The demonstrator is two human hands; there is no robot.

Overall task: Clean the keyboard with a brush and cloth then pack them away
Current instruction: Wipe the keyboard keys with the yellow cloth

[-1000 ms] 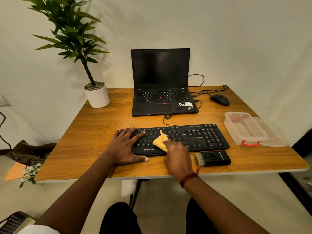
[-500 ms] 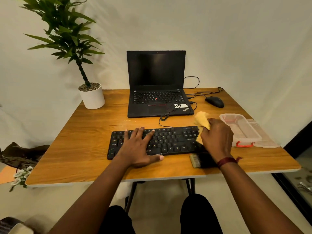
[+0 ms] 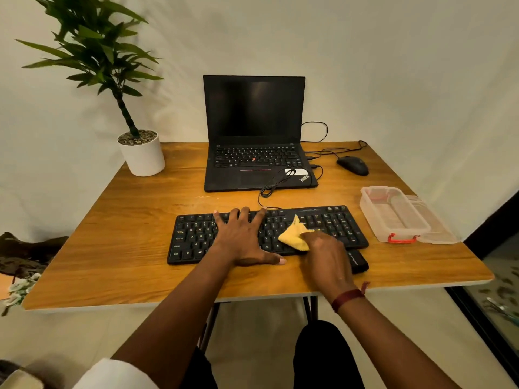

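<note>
A black keyboard [image 3: 331,223] lies across the front of the wooden table [image 3: 126,248]. My left hand [image 3: 241,240] rests flat on its middle keys with the fingers spread. My right hand [image 3: 327,259] grips a yellow cloth [image 3: 295,234] and presses it on the keys right of centre. A black brush [image 3: 358,261] lies on the table just in front of the keyboard's right end, mostly hidden by my right hand. A clear plastic box [image 3: 393,217] with a red clasp stands open to the right, its lid beside it.
An open black laptop [image 3: 254,136] stands behind the keyboard, with cables trailing to a black mouse [image 3: 353,165] at the back right. A potted plant [image 3: 140,151] stands at the back left corner. The table's front edge is close to my arms.
My right hand swept the cloth from the keyboard's middle out to its right end and has come back to right of centre. My left hand slid right along the keys.
</note>
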